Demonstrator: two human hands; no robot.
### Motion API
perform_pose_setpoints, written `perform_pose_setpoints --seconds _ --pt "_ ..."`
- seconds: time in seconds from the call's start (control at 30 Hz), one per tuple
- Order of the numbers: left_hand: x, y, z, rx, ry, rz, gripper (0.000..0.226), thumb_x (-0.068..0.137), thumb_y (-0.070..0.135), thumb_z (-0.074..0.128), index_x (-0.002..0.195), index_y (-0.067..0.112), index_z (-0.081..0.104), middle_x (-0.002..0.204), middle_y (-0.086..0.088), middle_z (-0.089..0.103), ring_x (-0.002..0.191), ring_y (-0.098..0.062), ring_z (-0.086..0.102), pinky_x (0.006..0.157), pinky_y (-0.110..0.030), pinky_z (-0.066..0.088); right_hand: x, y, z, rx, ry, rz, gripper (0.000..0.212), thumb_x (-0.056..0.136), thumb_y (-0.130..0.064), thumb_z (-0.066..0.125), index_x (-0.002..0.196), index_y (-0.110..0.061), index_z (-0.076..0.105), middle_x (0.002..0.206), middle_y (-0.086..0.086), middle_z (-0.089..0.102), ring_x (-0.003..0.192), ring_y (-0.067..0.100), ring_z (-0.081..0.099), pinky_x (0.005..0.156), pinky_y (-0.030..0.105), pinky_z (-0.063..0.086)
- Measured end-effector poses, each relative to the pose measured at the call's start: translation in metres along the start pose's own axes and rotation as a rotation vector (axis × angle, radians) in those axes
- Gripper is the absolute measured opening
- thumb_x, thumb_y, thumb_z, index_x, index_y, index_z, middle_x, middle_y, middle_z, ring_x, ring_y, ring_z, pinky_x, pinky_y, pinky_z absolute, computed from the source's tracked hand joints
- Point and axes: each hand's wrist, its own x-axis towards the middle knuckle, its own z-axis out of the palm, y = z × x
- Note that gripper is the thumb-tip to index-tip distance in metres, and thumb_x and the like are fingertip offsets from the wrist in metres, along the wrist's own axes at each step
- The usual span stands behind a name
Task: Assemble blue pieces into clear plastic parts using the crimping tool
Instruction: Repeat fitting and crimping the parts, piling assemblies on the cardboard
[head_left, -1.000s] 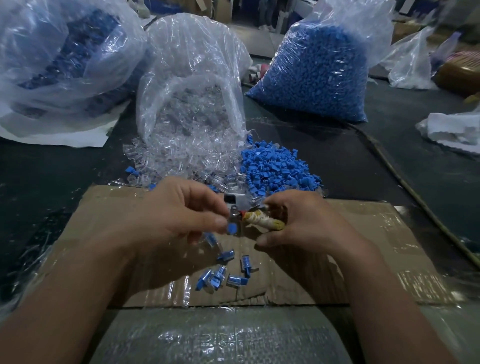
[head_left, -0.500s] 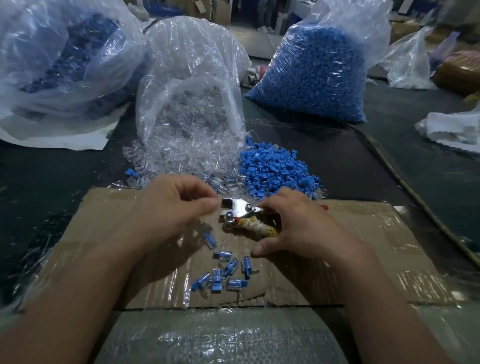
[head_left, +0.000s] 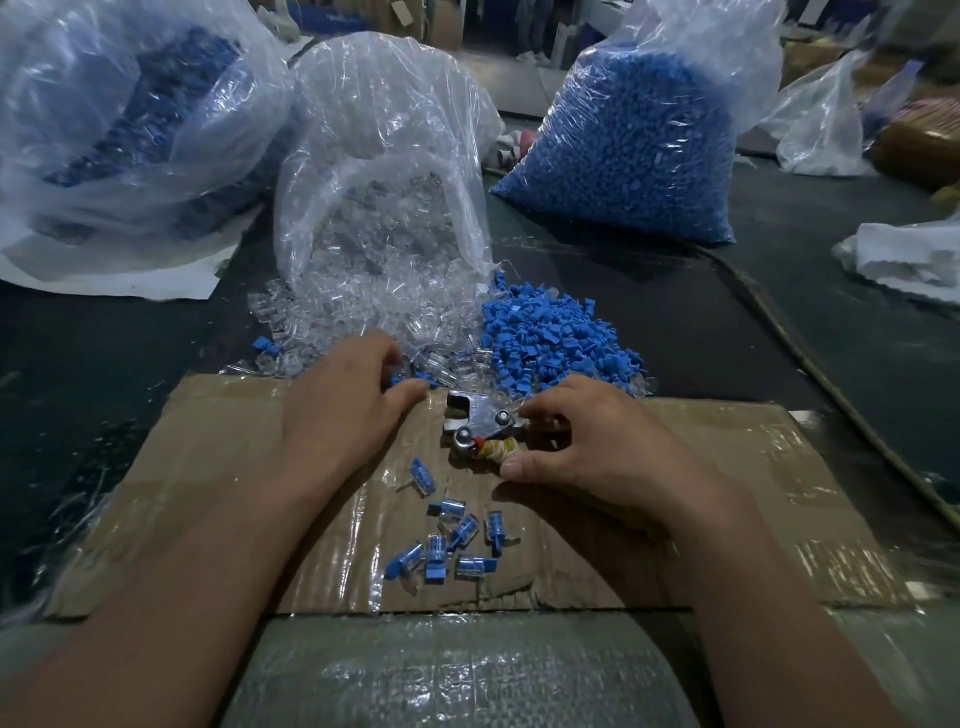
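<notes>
on the cardboard sheet (head_left: 753, 493), centre of view: right hand (head_left: 597, 457) grips the crimping tool (head_left: 478, 421), thumb on the near side and fingers curled over the far side of its handles, which are hidden under the palm apart from a yellowish wrapped section. tool's metal head lies on the cardboard and points left, toward the left hand (head_left: 348, 410). left hand is palm down, thumb stretched out w/ its tip just beside the tool head, fingers bent down into the near edge of the loose clear plastic parts (head_left: 363, 306); fingertips hidden, so cannot tell whether they pinch anything. clear parts spill from the mouth of an open transparent bag (head_left: 384, 156) lying on the dark table (head_left: 675, 312). touching that spill on its right is a heap of loose blue pieces (head_left: 550, 338), just beyond the tool. approx. 7 assembled units (head_left: 447, 540) (clear shell w/ blue insert) lie scattered on the cardboard btwn the 2 forearms, on the near side of the tool, 1 of them apart from the rest and closer to the left hand. background: full bag of blue stock (head_left: 639, 140) upright at rear right; large bag (head_left: 130, 104) at rear left, contents bluish but blurred by the film; crumpled white material (head_left: 914, 254) at far right edge. bottom of view: woven sacking (head_left: 457, 675) under clear film, meeting the cardboard's near edge.
</notes>
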Motion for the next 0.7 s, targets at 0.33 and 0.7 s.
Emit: perform_pose_setpoints --seconds 0.33,0.7 --pt "0.001 -0.002 -0.003 -0.040 -0.004 0.075 0.006 0.089 0.025 0.058 0.085 0.022 0.054 0.088 0.004 0.052 0.084 -0.015 0.050 0.075 -0.034 0.042 0.001 0.001 0.002 0.000 0.011 -0.003 0.072 0.063 -0.071 0.058 0.123 -0.031 0.051 0.093 -0.017 0.038 0.093 0.005 0.037 0.076 0.026 0.031" --pt "-0.017 0.021 -0.029 -1.162 -0.199 -0.288 0.017 0.069 0.019 0.059 0.083 0.009 0.061 0.064 0.003 0.067 0.055 -0.002 0.061 0.042 -0.013 0.045 -0.004 -0.016 -0.004 0.370 0.376 -0.116 0.048 0.069 -0.055 0.058 0.102 -0.021 0.065 0.081 -0.022 0.052 0.081 -0.006 0.052 0.069 0.006 0.041"
